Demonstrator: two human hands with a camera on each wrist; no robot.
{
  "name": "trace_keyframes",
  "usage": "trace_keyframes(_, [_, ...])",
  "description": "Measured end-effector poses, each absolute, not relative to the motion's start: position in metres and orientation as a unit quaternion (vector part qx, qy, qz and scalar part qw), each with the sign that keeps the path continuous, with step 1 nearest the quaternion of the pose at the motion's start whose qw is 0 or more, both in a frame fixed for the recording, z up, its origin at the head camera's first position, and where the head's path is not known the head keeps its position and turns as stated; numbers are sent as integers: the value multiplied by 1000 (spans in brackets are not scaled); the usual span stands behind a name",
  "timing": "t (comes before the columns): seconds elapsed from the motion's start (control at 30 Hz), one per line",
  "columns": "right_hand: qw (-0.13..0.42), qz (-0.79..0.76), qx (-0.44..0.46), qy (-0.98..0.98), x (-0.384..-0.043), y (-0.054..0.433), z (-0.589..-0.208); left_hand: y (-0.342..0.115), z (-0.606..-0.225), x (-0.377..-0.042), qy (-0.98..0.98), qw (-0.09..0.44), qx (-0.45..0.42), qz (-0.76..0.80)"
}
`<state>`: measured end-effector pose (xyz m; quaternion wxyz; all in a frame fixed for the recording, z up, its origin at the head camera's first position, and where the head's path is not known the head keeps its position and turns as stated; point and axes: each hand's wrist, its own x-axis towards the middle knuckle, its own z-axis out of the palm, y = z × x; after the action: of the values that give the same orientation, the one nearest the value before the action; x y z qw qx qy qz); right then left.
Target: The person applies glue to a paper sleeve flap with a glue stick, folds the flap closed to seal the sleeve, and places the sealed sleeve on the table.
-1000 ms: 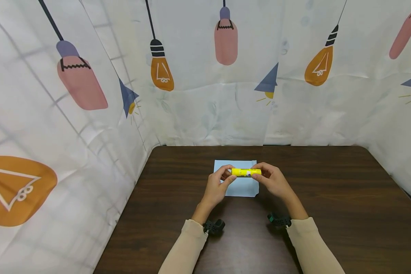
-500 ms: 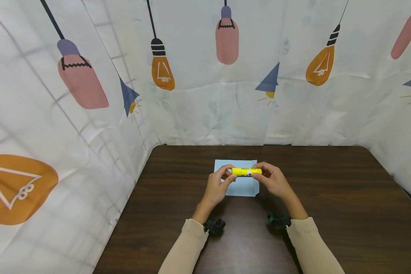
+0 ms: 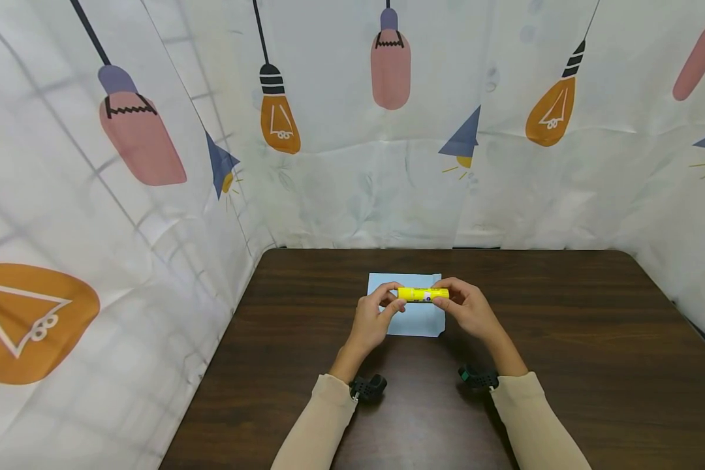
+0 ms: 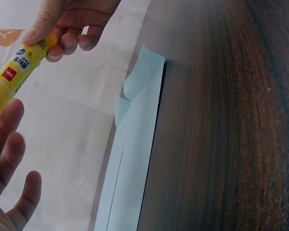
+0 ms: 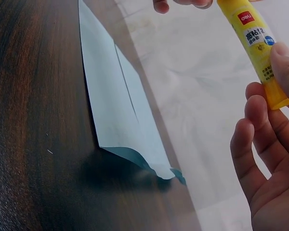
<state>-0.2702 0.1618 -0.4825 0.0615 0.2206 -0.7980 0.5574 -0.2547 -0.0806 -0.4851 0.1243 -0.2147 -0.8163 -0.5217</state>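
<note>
- Pinching the left end of a yellow deli glue stick (image 3: 423,295) between thumb and fingertip of the left hand (image 3: 371,320), spreading the spare fingers loosely in the left wrist view.
- Pinching the opposite end with the right hand (image 3: 469,311), pressing the thumb along the side and leaving other fingers loosely bent.
- Holding the glue stick roughly level between both hands, above the light-blue folded paper (image 3: 417,321) and clear of the counter (image 3: 587,326).
- Looks capped, judging by the ring near the left end; cannot tell how tightly.
- Could roll or slip out, because of gripping only near the ends.
- Could jerk apart under a sudden or crooked pull, then drop or smear onto the paper beneath.
- Could crease or nudge the paper's curled, lifted end by letting a hand or the stick fall on it, given nothing seen holding it down.
- Might also snag that loose edge with the black wrist cameras (image 3: 369,388) or beige sleeves (image 3: 534,414) by reaching too low.
- Backed by a lightbulb-print curtain (image 3: 352,202), well apart from the hands.
</note>
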Motion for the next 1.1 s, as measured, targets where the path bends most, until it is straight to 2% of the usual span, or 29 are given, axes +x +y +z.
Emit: trace_keyframes(1.1, [71,548,200,-809,-271,161,-483,-84,-485,-255,-829,125,-208,-504])
